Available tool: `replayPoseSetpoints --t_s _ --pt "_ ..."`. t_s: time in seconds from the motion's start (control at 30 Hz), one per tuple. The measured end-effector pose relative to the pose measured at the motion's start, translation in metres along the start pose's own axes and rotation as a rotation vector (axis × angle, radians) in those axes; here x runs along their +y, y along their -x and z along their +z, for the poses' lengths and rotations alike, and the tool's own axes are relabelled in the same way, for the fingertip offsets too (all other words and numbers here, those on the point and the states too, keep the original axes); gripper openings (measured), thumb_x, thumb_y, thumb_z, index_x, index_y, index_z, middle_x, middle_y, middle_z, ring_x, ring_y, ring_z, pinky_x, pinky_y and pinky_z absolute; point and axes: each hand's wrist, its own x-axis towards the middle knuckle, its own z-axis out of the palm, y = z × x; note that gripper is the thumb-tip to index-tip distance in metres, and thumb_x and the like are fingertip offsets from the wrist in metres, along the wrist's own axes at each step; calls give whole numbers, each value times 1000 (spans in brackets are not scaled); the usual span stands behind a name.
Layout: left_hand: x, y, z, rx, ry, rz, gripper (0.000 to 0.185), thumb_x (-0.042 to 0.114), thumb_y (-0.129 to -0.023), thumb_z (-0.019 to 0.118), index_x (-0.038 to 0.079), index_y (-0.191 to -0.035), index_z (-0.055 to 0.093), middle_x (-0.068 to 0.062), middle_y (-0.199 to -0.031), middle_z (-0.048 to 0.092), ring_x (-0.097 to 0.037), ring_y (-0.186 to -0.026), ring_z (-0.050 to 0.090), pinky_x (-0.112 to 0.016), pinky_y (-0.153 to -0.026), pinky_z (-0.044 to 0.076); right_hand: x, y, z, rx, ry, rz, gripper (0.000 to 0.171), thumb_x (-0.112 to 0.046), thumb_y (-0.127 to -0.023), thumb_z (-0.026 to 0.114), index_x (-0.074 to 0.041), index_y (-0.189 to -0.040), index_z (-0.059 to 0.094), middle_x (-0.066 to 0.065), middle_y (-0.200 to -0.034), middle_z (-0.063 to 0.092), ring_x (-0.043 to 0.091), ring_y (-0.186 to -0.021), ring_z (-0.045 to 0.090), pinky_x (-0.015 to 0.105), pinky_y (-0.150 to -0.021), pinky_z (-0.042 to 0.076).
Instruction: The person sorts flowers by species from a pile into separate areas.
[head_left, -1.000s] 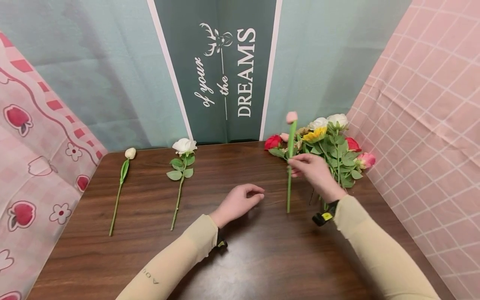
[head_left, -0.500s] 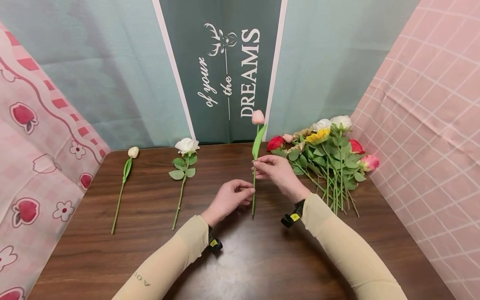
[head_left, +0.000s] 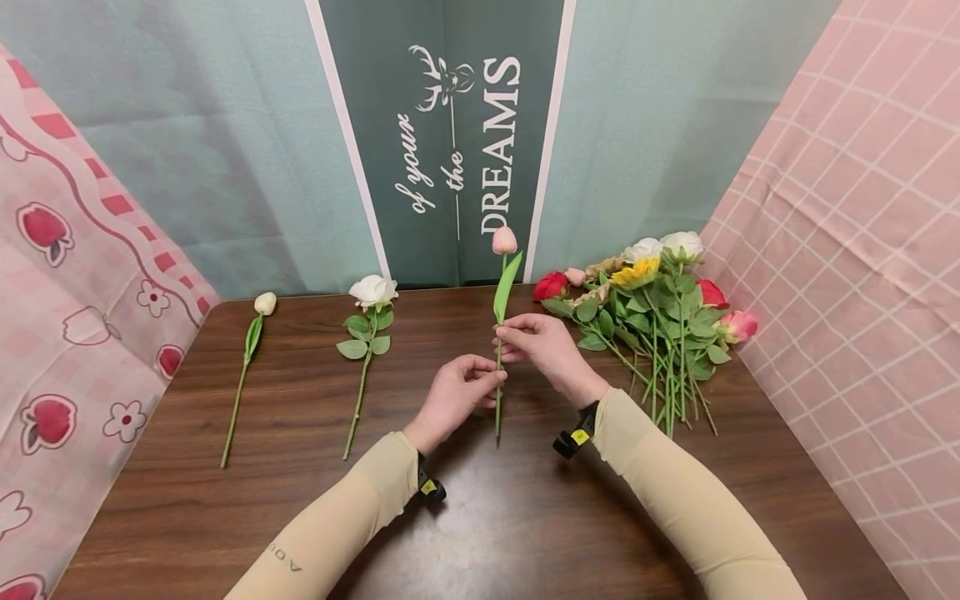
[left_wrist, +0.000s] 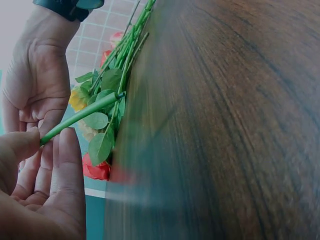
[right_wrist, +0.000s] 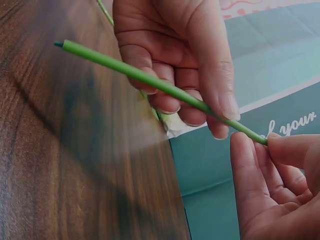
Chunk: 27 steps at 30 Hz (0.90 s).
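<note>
A pink tulip with one green leaf stands nearly upright above the middle of the table. My right hand pinches its stem just below the leaf, between thumb and fingertips. Lower on the same stem, my left hand holds it between thumb and fingers. The bare green stem sticks out past the left hand in the right wrist view, its cut end pointing toward the table. To the left lie a white rose with leaves and, farther left, a white tulip, apart and roughly parallel.
A loose pile of flowers lies at the back right of the brown table: a red rose, a yellow sunflower, white and pink blooms. A teal printed cloth hangs behind, with pink cloths at both sides.
My right hand has brought the pink tulip leftward from beside the pile to the middle. My left hand, holding nothing a second ago, has come to the stem and now grips it too.
</note>
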Motion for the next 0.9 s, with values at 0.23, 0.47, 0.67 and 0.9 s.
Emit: replayPoseSetpoints --t_s 0.23,0.47,0.67,0.9 --pt "3 5 -34 34 -147 -1 17 10 -95 73 -2 -106 70 -26 -99 71 -23 -73 72 -39 -68 63 6 -2 16 -21 55 -39 29 -13 -101 65 10 -119 67 29 -105 70 40 -94 72 50 -86 59" --pt "11 35 -143 202 -594 44 17 18 -97 73 4 -108 75 -11 -94 74 -17 -69 68 -33 -64 58 14 7 24 -57 463 -176 27 -29 -103 63 -10 -121 71 13 -115 73 31 -103 69 46 -90 57" --pt "19 78 -254 389 -995 77 21 20 -99 70 1 -106 76 -16 -94 75 -30 -78 67 -44 -66 51 14 12 38 -80 756 -313 33 -37 -103 63 -16 -127 70 -2 -121 70 15 -109 65 39 -95 53" --pt "5 106 -321 409 -1129 -75 26 23 -99 69 -2 -103 76 -24 -100 73 -43 -86 68 -55 -64 50 15 12 65 -231 1045 -468 57 -46 -104 58 -10 -148 54 6 -148 55 26 -142 44 42 -118 34"
